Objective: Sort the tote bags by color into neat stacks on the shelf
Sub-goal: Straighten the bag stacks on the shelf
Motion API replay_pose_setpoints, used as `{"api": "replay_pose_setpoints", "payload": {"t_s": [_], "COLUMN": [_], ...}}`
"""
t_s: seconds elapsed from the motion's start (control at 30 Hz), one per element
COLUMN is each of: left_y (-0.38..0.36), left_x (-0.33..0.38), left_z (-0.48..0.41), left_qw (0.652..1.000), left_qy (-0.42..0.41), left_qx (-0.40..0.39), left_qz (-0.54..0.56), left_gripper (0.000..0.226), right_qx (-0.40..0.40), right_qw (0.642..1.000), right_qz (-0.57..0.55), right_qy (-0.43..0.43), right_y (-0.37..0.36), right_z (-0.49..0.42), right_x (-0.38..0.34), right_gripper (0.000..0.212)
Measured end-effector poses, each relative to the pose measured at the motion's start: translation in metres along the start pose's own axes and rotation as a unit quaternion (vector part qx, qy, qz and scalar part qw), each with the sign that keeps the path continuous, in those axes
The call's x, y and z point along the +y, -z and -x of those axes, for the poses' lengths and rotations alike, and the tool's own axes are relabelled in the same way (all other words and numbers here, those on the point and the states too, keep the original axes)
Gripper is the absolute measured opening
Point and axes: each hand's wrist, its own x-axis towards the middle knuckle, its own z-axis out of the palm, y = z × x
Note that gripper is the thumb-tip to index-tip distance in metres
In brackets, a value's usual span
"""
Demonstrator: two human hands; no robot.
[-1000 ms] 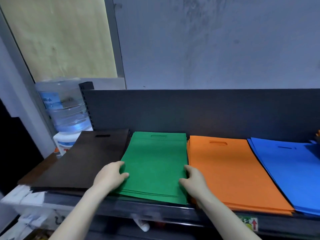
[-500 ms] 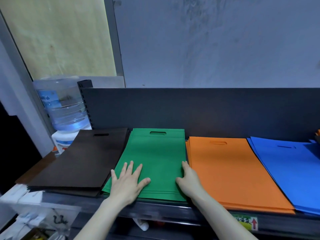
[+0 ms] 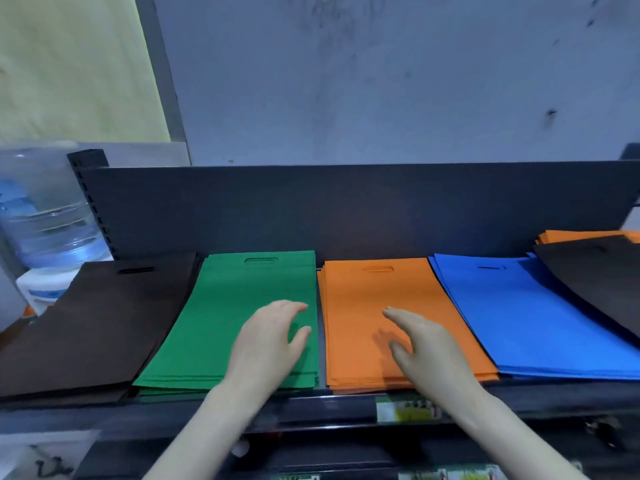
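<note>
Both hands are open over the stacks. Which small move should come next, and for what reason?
Probably lower the right hand onto the orange stack and square it. Its layers look stepped along the left and front edges, and that hand is open directly over it.

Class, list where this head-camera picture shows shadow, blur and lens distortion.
Head view: the right hand casts a soft shadow on the orange stack; the left hand shows slightly smeared fingertips; the water bottle at the left edge is blurred; the wide lens makes the shelf post lean.
</note>
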Motion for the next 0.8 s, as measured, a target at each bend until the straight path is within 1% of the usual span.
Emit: {"api": "replay_pose_setpoints", "payload": {"t_s": [0.17,0.43,0.6,0.73,0.8], "left_y": [-0.033,-0.071,-0.104,-0.139,-0.157], "left_x": [0.046,0.119,0.194,0.264,0.298], "left_z": [-0.007,-0.015,-0.035,-0.049,-0.055], "left_qw": [0.998,0.994,0.991,0.983,0.98], "left_qy": [-0.035,-0.064,-0.08,-0.096,-0.086], "left_qx": [-0.039,-0.063,-0.064,-0.107,-0.126], "left_qz": [0.036,0.062,0.09,0.111,0.129], "left_gripper": [0.037,0.033,0.032,0.037,0.041], "right_qx": [0.003,0.019,0.033,0.075,0.085], "right_qw": [0.999,0.995,0.993,0.988,0.986], "right_qz": [0.029,0.033,0.035,0.012,0.007], "right_qy": [-0.046,-0.092,-0.106,-0.132,-0.141], "right_y": [0.028,0.077,0.116,0.157,0.174], "right_z": [0.026,0.048,0.055,0.064,0.07], "right_x": [0.041,0.119,0.179,0.238,0.267], "right_gripper": [0.049,0.051,0.051,0.05,0.049]}}
